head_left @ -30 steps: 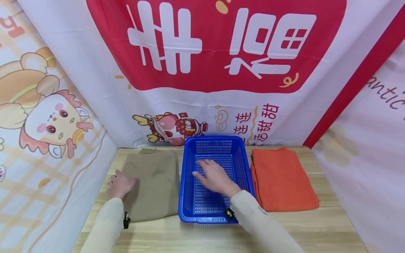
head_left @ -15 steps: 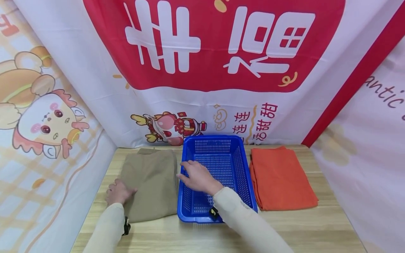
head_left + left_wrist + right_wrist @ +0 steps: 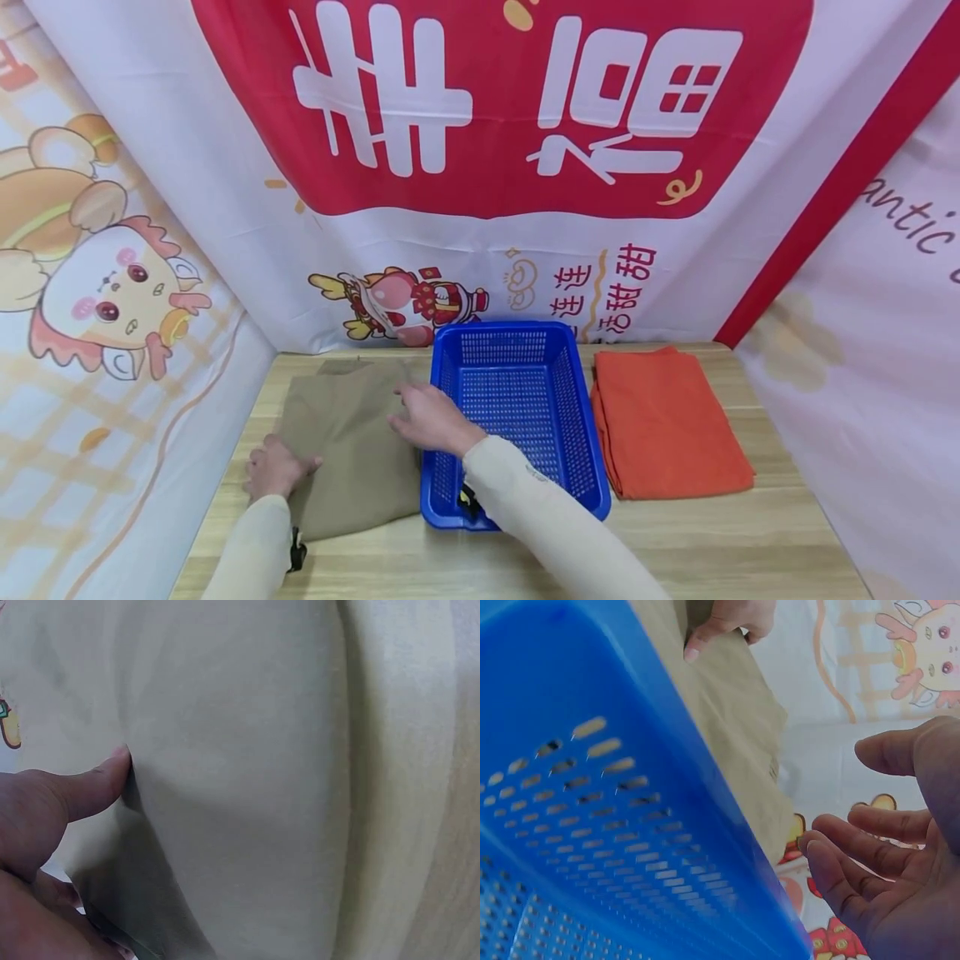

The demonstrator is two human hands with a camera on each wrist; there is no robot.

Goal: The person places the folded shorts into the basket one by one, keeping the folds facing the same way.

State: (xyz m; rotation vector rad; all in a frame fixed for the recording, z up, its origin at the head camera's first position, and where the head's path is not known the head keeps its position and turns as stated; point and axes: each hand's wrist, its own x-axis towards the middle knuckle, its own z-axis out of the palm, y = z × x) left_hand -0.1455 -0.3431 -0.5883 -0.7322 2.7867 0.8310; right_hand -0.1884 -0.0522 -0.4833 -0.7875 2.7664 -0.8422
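Note:
A folded khaki cloth [image 3: 348, 458] lies left of a blue plastic basket [image 3: 504, 327]. My left hand [image 3: 273, 469] grips the cloth's left edge. In the left wrist view, the thumb [image 3: 94, 784] presses on top while the other fingers are partly hidden beneath the fabric, which bulges up from the table. My right hand [image 3: 435, 418] reaches over the basket's left rim, above the cloth's right side. The right wrist view shows that hand [image 3: 900, 877] with fingers loosely spread, thumb apart, and nothing between them.
A folded orange cloth [image 3: 671, 425] lies right of the basket. All of it rests on a wooden table [image 3: 735, 550]. Printed fabric hangings [image 3: 495, 233] stand behind and on both sides. Inside the basket, its perforated floor [image 3: 517, 400] shows.
My right hand has moved left, from over the basket to over the khaki cloth. The left hand stays at the cloth's left edge, and the cloth has shifted slightly, its near edge lifting.

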